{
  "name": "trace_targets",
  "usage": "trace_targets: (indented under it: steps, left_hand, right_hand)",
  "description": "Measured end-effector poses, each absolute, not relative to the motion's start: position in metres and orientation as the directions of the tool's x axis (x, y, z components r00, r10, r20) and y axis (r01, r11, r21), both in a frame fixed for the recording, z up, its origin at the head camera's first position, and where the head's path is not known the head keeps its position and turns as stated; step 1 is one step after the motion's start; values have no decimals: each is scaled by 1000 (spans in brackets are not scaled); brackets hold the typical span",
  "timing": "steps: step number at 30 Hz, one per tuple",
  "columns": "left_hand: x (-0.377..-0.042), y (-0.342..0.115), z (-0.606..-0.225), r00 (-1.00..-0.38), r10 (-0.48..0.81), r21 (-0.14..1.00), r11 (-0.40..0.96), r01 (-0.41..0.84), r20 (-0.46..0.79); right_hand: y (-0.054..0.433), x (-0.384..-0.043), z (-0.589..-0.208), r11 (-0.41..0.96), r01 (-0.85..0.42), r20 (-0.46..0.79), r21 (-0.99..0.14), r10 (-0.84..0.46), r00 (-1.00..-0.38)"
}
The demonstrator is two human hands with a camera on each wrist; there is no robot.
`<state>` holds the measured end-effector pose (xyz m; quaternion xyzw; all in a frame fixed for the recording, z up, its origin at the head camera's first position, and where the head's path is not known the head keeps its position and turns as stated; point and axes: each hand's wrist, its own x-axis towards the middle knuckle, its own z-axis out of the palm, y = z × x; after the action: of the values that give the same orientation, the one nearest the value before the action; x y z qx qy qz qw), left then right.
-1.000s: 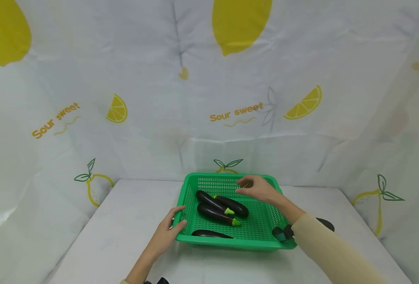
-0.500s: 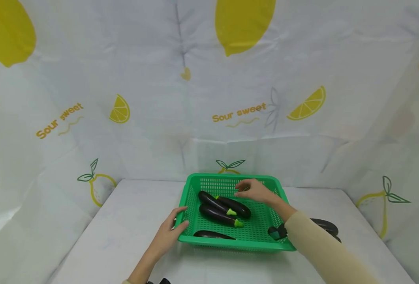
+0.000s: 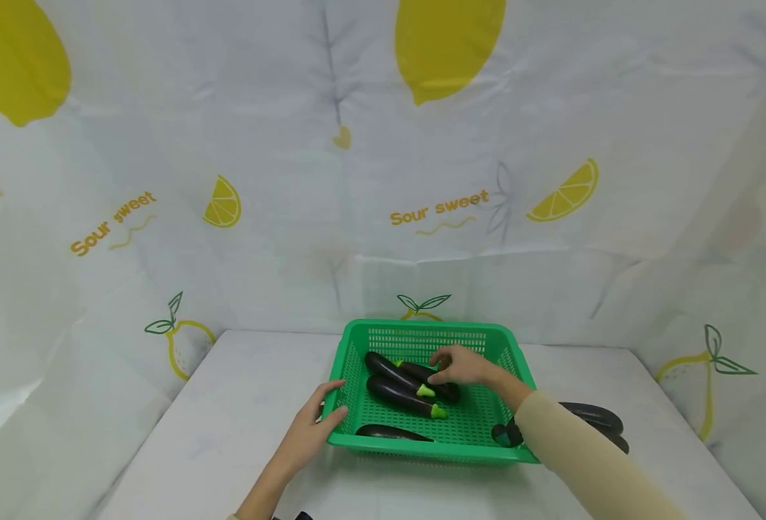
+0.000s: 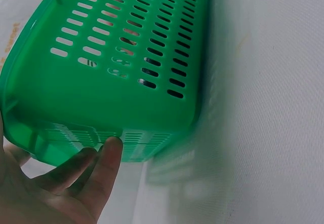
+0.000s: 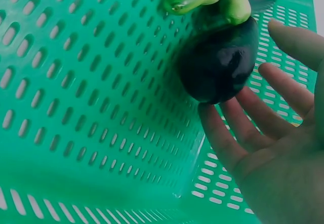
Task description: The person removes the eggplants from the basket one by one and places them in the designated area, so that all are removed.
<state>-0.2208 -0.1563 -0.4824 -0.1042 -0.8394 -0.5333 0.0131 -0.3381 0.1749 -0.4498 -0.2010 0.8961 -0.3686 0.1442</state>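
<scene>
A green plastic basket (image 3: 447,453) stands on the table with several dark eggplants inside. My left hand (image 3: 307,432) holds its left side at the rim; in the left wrist view, the fingers (image 4: 104,171) lie against the outer wall. Inside the basket, my right hand (image 3: 463,367) is over the rear eggplant (image 3: 415,371). In the right wrist view, fingertips meet the rounded end of that eggplant (image 5: 220,64), while the thumb (image 5: 293,39) stays apart from it. Two eggplants (image 3: 392,372) (image 3: 398,396) with green stems lie beside it. Another eggplant (image 3: 392,432) lies along the front wall.
More eggplants (image 3: 593,417) lie on the white table (image 3: 214,404) right of the basket, partly hidden by the right sleeve. A white sheet (image 3: 279,274) printed with lemons hangs behind the table and along both sides.
My right hand has lowered from above the basket's back part onto the rear eggplant. The left hand has kept its hold on the basket's side. The head view has shifted slightly.
</scene>
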Motion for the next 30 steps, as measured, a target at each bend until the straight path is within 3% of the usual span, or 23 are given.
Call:
trace_targets:
  steps: [10,19,30]
  left_hand:
    - [-218,-154,-478,-979,148,900,394,186,137]
    - [-218,-154,-481,-978,161,898,399,186,131]
    - [-218,-154,-477,-981,151,900,400,176,125]
  right_hand:
    - [178,-338,-455,683,-278,-112,-675,-467,-877]
    - [181,-337,-447,628,-217,-75,-747,-404,-912]
    - [194,-337,-413,584,-241,12,-775,-368,-930]
